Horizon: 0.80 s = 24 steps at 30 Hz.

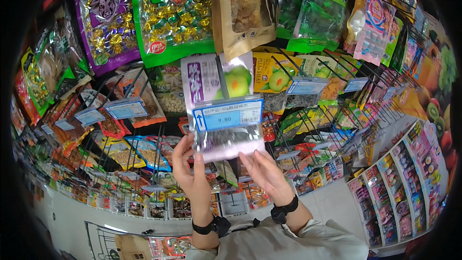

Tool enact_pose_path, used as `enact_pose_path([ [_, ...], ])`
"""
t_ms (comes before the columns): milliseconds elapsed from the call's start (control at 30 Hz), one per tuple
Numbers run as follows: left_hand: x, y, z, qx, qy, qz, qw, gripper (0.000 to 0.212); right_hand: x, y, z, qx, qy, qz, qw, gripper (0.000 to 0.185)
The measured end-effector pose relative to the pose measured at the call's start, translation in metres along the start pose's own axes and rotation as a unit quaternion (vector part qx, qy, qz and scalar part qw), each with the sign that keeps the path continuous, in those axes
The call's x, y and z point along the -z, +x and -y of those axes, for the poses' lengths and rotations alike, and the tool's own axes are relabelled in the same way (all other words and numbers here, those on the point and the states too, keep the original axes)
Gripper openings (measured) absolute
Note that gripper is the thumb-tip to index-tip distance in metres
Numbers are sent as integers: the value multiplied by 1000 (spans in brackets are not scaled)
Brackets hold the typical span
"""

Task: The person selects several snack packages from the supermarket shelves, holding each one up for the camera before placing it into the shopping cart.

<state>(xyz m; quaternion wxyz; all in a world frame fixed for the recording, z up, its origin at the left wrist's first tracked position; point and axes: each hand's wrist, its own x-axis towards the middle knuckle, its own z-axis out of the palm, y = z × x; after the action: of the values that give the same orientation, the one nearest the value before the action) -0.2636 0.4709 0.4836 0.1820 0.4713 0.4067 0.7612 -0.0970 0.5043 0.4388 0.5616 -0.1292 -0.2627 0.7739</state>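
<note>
A pink-and-purple plastic snack bag (231, 144) with green plums printed on it hangs on a display hook, behind a blue-and-white price tag (228, 115). My left hand (193, 166) is at the bag's lower left corner, thumb in front and fingers curved at its side. At the lower right corner is my right hand (265, 171), its fingers apart and their tips at the bottom edge. Whether either hand grips the bag cannot be told. Both wrists wear black bands. A yellow plum snack bag (276, 76) hangs just right of the pink one.
Large candy bags (175, 21) hang above, with a brown kraft bag (247, 11) beside them. Metal hooks (158, 144) jut out around my hands. Low bins (180, 207) line the bottom. A curved rack (400, 187) stands at right, a wire basket (104, 236) at lower left.
</note>
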Motion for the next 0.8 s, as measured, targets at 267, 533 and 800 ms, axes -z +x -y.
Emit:
enact_pose_path([
  [267,6,-16,16,43,53,26,997,30,2,-27,1,-26,28,33,999,60],
  [533,-8,-43,6,77,105,105,986,23,24,-57,12,-19,-37,-5,999,51],
  [800,-32,-90,6,-1,287,206,936,41,50,-95,24,-33,-37,-48,998,30],
])
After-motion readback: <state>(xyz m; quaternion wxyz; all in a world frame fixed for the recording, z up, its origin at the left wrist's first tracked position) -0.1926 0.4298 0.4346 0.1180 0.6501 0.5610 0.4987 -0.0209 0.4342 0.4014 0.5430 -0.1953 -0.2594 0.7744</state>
